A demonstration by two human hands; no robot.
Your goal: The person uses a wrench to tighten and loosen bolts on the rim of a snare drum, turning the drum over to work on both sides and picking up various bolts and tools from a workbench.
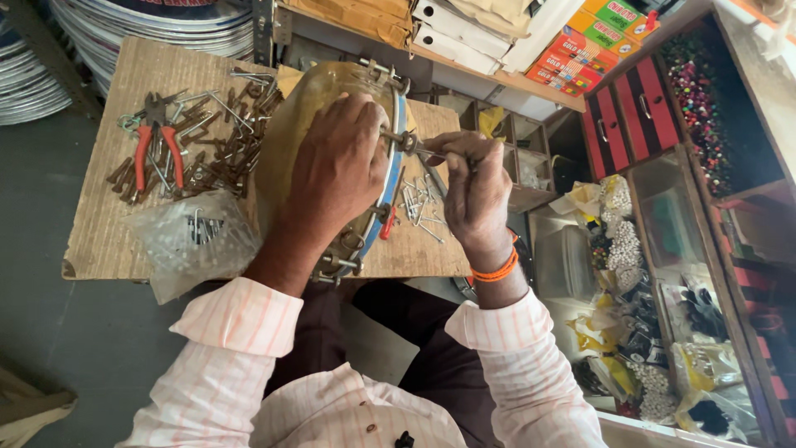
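Drum: on edge on board; left hand flat on skin, steadying. Right hand fingers pinch key at rim hook. Pliers nearby.

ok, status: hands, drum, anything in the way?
Left hand flat on the drum. Right hand grips a tool at the blue rim. Loose screws lie below.

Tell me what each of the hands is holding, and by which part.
The left hand presses flat on the drum's skin, steadying the drum near its blue rim. The right hand grips a thin metal tool by its handle end, tip at a rim fitting.
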